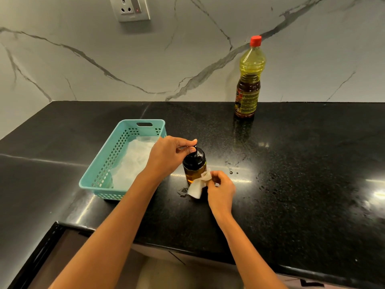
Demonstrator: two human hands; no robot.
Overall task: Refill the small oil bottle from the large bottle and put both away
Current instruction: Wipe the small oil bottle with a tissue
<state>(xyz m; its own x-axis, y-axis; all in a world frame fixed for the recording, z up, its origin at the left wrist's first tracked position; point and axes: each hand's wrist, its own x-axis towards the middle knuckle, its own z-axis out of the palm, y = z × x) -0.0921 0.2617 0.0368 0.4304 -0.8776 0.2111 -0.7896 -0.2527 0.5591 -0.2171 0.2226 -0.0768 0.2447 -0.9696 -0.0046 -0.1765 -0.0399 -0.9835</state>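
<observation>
Both my bare forearms reach up from the bottom of the frame. My left hand (pixel 166 156) pinches at centre; my right hand (pixel 220 189) pinches just below it.

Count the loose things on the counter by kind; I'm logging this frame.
Bottles: 2, small bottle and large bottle
Baskets: 1, basket
Tissues: 1, tissue, in the right hand
Total: 4

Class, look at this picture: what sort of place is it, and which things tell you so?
Most likely a home kitchen. A black speckled countertop meets a marble-look wall, a large bottle of cooking oil stands at the back, and a wall socket sits above the counter.
</observation>
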